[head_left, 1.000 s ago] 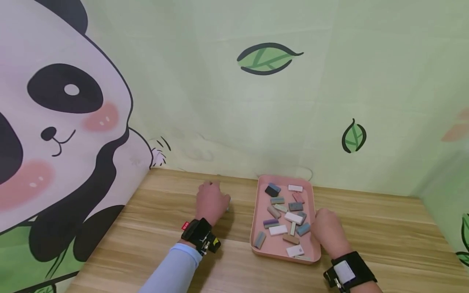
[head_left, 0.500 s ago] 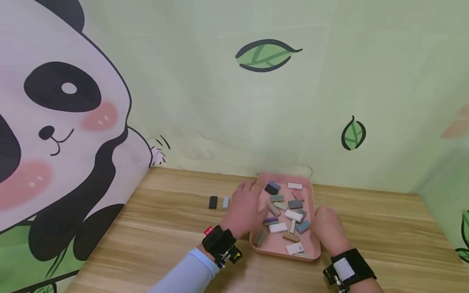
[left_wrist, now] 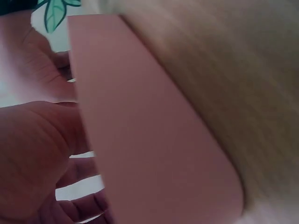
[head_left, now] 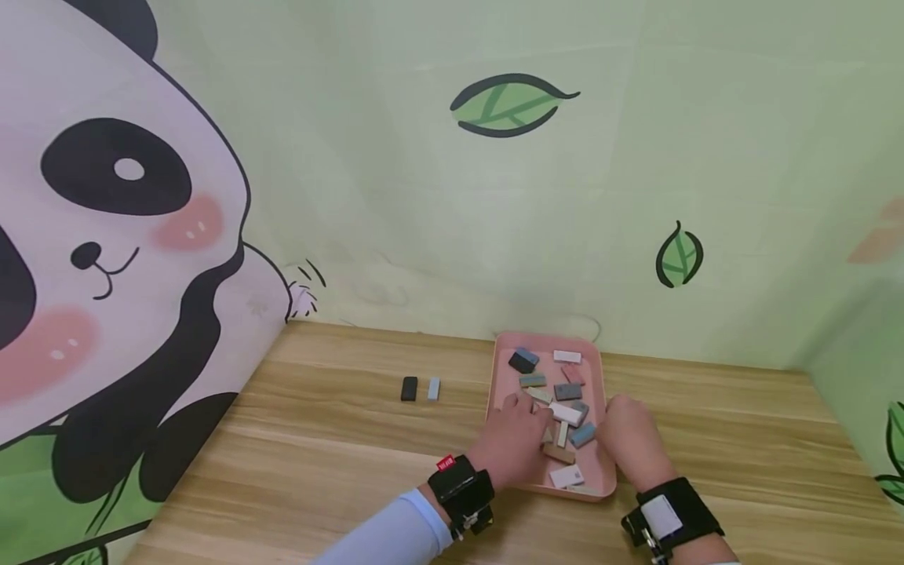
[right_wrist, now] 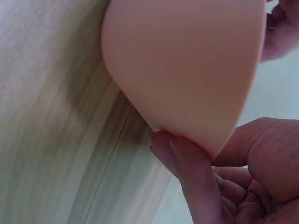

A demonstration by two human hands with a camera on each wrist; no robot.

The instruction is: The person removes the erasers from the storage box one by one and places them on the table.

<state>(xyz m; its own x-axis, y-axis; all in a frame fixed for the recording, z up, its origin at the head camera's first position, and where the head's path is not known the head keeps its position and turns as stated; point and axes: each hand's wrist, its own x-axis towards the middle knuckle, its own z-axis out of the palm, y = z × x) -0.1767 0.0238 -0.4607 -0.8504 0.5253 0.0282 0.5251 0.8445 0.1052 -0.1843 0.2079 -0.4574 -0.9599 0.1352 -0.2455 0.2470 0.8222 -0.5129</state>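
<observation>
Moved since the earlier frame: left hand (head_left: pixel 514 439), formerly at the tray's left edge, now lies over the near left part of the pink tray (head_left: pixel 599 369), fingers among the small blocks (head_left: pixel 565 413); whether it pinches one cannot be told. Pink tray: rectangular, long axis running away from the person toward the wall, set on the wooden table (head_left: pixel 318 439). Right hand (head_left: pixel 631 443): at the tray's near right corner, thumb (right_wrist: pixel 187 172) pressed against the outer wall, fingers loosely curled beside it. Black block (head_left: pixel 409 388) and pale blue block (head_left: pixel 434 388): side by side on the table, well left of the tray, long axes pointing toward the wall.
</observation>
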